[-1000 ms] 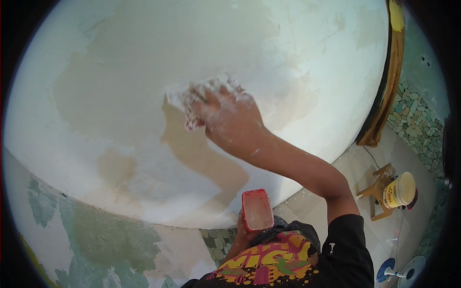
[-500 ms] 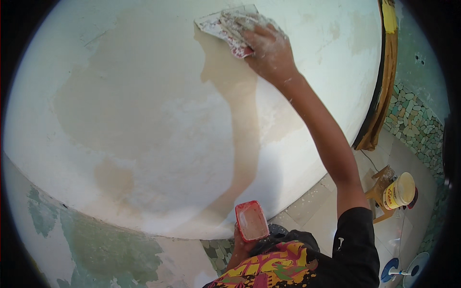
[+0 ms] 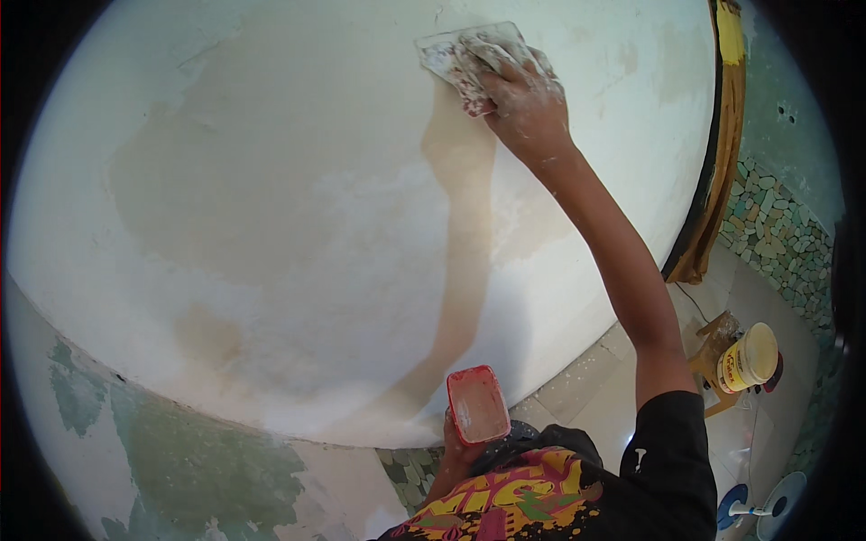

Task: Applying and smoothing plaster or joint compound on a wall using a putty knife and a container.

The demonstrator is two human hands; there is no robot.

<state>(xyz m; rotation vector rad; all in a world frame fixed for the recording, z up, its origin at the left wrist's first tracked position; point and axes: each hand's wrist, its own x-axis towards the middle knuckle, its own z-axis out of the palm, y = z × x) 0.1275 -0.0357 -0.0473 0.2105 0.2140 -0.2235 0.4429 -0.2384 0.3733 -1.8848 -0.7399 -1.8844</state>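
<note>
My right hand [image 3: 530,106], smeared with white putty, reaches up to the upper middle of a pale, patchy wall [image 3: 271,153]. Its fingers are closed on a flat, putty-coated scraper [image 3: 440,56], whose broad blade lies against or just over the surface; which of the two I cannot tell. Low in the picture, close to my body, my left hand [image 3: 456,444] grips a red-rimmed rectangular tub [image 3: 471,371] from the side and below. Pinkish-white putty [image 3: 480,408] shows inside the tub. Most of the left fingers are hidden behind it.
To the right, a white and yellow bucket [image 3: 749,358] stands on a small wooden stool [image 3: 714,347] on the tiled floor. A brown strip [image 3: 713,207] borders the wall's right edge. Greenish patched plaster [image 3: 207,469] lies at lower left. A blue and white round object [image 3: 732,507] sits lower right.
My right hand and the scraper have moved right and slightly down across the wall. The tub in my left hand has shifted a little right and up.
</note>
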